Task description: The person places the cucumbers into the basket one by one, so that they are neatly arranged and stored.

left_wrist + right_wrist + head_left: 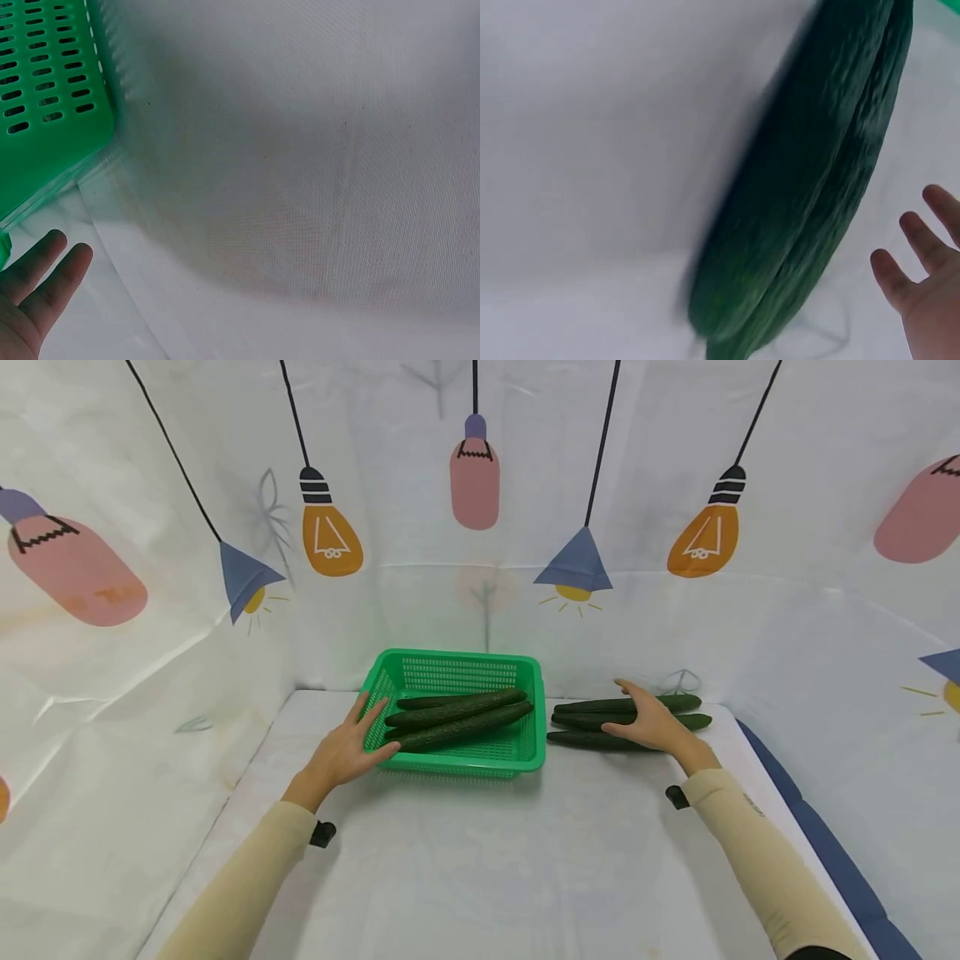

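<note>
Three cucumbers [461,727] lay in the green basket [450,765] at the bench's [480,860] far edge; three loose cucumbers [588,722] lay toward its far right corner. The left hand [347,753] was spread at the basket's near left corner, the right hand [654,725] spread over the loose ones. The step looked like reaching; next seemed to call for curling fingers round one.

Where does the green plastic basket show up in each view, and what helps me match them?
Head: green plastic basket just below centre.
Left wrist: upper-left corner, cut off by the frame.
Right wrist: top-right corner, only a green sliver, probably its edge.
Shared landmark: white table covering.
</note>
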A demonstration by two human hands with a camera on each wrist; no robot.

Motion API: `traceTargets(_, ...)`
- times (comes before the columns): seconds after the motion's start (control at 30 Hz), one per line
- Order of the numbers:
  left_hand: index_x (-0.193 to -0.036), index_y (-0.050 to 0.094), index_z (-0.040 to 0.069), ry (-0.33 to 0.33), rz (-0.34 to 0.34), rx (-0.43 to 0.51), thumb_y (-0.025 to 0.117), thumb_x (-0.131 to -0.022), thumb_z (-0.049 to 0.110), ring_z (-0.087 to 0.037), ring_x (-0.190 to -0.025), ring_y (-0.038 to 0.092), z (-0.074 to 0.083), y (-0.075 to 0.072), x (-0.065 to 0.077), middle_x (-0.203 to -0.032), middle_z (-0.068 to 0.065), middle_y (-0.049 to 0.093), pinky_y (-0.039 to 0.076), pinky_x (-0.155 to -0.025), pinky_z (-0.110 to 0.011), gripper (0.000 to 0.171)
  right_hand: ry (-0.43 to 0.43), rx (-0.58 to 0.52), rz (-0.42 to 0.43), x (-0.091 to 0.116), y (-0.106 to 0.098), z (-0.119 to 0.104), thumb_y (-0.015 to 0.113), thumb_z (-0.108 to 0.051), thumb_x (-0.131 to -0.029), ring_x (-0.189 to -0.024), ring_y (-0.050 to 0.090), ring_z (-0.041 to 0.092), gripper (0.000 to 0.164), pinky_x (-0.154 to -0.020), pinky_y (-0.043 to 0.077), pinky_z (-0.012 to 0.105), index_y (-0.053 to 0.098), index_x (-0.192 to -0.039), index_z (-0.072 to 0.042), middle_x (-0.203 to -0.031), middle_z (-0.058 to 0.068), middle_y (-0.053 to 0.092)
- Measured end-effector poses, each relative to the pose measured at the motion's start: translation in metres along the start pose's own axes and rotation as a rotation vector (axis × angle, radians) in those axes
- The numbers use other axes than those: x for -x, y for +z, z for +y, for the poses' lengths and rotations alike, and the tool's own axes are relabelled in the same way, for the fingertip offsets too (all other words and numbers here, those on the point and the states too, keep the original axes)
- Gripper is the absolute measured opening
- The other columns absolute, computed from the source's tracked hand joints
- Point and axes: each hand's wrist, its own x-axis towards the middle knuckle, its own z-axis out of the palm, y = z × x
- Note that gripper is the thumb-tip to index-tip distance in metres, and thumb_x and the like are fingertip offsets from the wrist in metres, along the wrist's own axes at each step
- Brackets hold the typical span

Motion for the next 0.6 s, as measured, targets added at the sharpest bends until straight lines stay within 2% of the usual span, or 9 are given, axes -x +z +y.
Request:
traceTargets(0.23, -0.166, 0.02, 0.028, -0.005, 0.006, -0.003, 0.059, -0.093, 0.068, -0.032, -0.079, 0.069, 0.001, 0.0, 0.0, -0.173, -0.016, 0.008, 0.048, -0.057, -0.036, 0.093, 0.075, 0.025, -0.005, 0.023, -0.015, 0.026, 0.075, -0.052, -0.09, -0.146, 0.025, 0.06, 0.106, -0.109, 0.029, 0.078, 0.018, -0.163, 0.0, -0.163, 0.035, 0.022)
traceTargets(0.47, -0.166, 0.024, 0.027, 0.005, 0.021, 0.002, 0.059, -0.093, 0.069, -0.039, -0.09, 0.071, 0.0, 0.004, -0.001, -0.173, -0.015, 0.009, 0.054, -0.066, -0.046, 0.091, 0.122, 0.05, 0.012, 0.053, -0.02, 0.049, 0.074, -0.05, -0.092, -0.136, 0.038, 0.061, 0.102, -0.1, 0.038, 0.078, 0.022, -0.161, 0.004, -0.153, 0.041, 0.034)
traceTargets(0.6, -0.165, 0.025, 0.027, -0.004, 0.018, 0.003, 0.06, -0.092, 0.068, -0.039, -0.091, 0.071, 0.001, 0.002, 0.0, -0.174, -0.015, 0.009, 0.054, -0.066, -0.047, 0.091, 0.153, 0.052, 0.017, 0.061, -0.021, 0.058, 0.073, -0.049, -0.093, -0.133, 0.042, 0.06, 0.1, -0.099, 0.039, 0.076, 0.024, -0.159, 0.007, -0.149, 0.043, 0.038)
